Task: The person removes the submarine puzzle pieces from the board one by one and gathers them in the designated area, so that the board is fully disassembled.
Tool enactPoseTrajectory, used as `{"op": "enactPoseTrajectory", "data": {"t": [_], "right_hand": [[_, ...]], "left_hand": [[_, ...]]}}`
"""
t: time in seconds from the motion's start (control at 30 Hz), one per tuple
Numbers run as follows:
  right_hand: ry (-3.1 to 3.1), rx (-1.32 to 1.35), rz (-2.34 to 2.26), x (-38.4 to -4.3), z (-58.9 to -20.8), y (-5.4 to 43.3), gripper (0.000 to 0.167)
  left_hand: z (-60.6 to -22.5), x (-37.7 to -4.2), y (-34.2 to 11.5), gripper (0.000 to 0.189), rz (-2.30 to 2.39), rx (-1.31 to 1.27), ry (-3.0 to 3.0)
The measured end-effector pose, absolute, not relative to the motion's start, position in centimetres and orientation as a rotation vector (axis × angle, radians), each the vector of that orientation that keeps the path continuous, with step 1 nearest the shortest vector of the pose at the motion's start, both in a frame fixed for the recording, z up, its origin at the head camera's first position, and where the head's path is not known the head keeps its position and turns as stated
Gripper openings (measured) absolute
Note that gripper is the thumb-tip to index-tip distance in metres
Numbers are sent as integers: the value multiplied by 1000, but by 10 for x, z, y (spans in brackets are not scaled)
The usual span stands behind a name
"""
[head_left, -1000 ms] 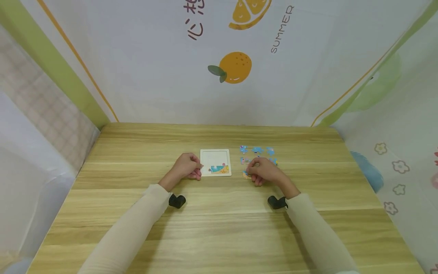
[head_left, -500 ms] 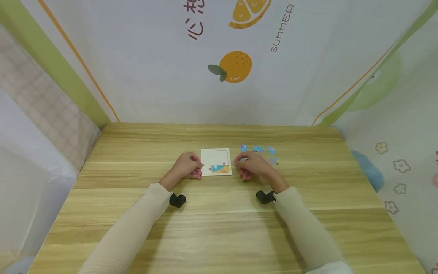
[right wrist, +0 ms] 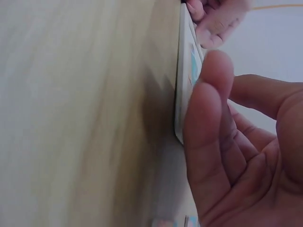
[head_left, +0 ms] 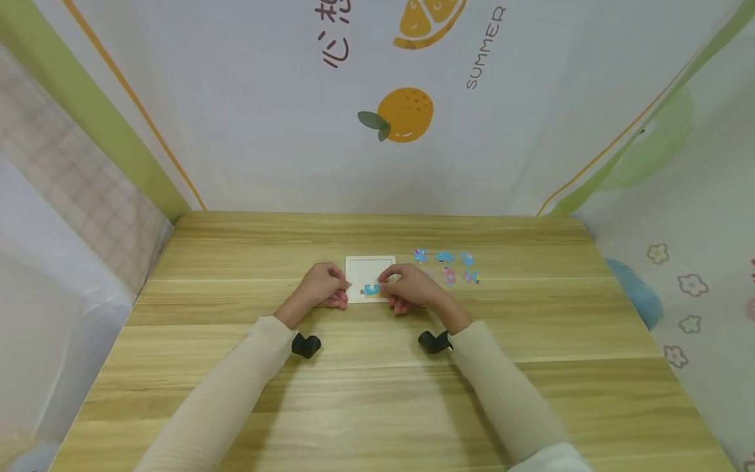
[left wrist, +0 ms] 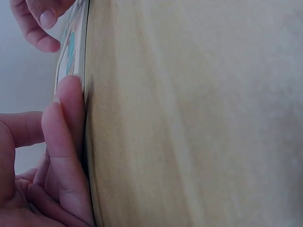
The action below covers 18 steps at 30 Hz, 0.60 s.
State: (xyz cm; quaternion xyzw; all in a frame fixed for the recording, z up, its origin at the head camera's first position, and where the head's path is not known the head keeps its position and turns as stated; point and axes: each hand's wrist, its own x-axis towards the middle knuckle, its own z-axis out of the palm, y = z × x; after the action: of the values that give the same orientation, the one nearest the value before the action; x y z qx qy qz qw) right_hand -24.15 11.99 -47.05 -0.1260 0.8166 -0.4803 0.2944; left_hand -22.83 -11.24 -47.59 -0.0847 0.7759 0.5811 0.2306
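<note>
A square, pale puzzle board (head_left: 361,270) lies on the table, with teal and orange puzzle pieces (head_left: 371,290) fitted along its lower part. My left hand (head_left: 323,286) pinches the board's left edge; in the left wrist view its fingertips (left wrist: 70,87) are right at the rim. Over the board's lower right corner, my right hand (head_left: 409,288) has thumb and fingers pinched together on a puzzle piece, which the fingers hide. In the right wrist view the fingertips (right wrist: 215,71) stand close above the board (right wrist: 180,99).
To the right of the board lie several loose blue and pink puzzle pieces (head_left: 444,257) in two rows, the nearer one partly covered by my right hand. A wooden tabletop (head_left: 377,393) stretches all around. Behind it hangs a white fabric backdrop (head_left: 265,131) with fruit prints.
My right hand has picked up the orange-and-blue puzzle piece from the front of the loose ones and moved left with it over the board. The left hand stays at the board's left edge.
</note>
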Motion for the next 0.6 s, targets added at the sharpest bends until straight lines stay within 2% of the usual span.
{"op": "enactPoseTrajectory", "data": {"t": [0.6], "right_hand": [[2283, -379, -1119, -239, -476, 105, 21]], "left_hand": [[-474, -227, -113, 15, 1604, -229, 2131]]}}
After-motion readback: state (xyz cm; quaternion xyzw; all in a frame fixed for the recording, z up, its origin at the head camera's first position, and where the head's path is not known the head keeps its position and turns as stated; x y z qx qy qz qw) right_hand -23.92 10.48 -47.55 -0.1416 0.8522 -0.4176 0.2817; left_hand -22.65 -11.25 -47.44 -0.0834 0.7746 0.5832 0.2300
